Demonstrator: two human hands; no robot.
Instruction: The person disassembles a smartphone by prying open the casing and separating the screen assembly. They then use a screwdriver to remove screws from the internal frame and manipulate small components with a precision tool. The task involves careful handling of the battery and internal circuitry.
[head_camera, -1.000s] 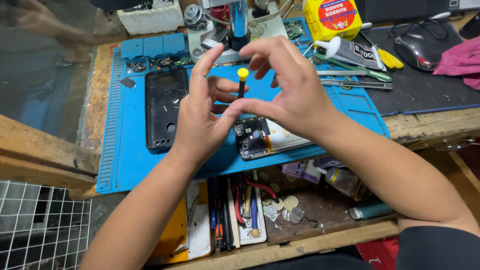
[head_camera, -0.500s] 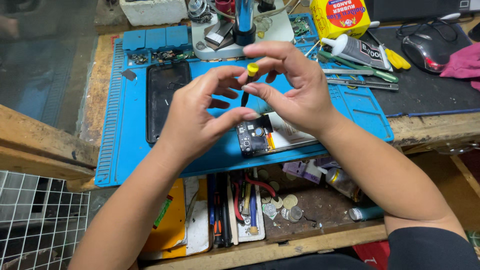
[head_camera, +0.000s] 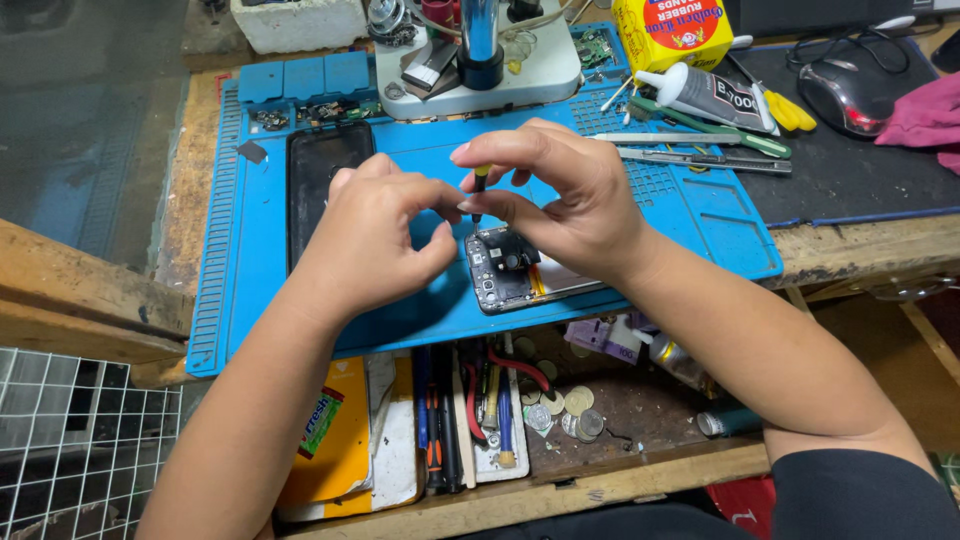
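Bench surroundings, non-work items.
Blue mat (head_camera: 700, 215) on wooden bench; black panel (head_camera: 325, 185) lies at mat's left. Microscope base (head_camera: 480, 60) at the back edge. Glue tube (head_camera: 705, 95), tweezers (head_camera: 690, 148) and yellow box (head_camera: 672, 30) to the right. Mouse (head_camera: 850, 95) on black pad (head_camera: 860, 170). Coins (head_camera: 560, 410) in open drawer below.

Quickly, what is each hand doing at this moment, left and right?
Left hand: fingers curled, tips at the small screwdriver; a firm grip cannot be told.
Right hand: closed, pinching the small screwdriver above the opened phone.
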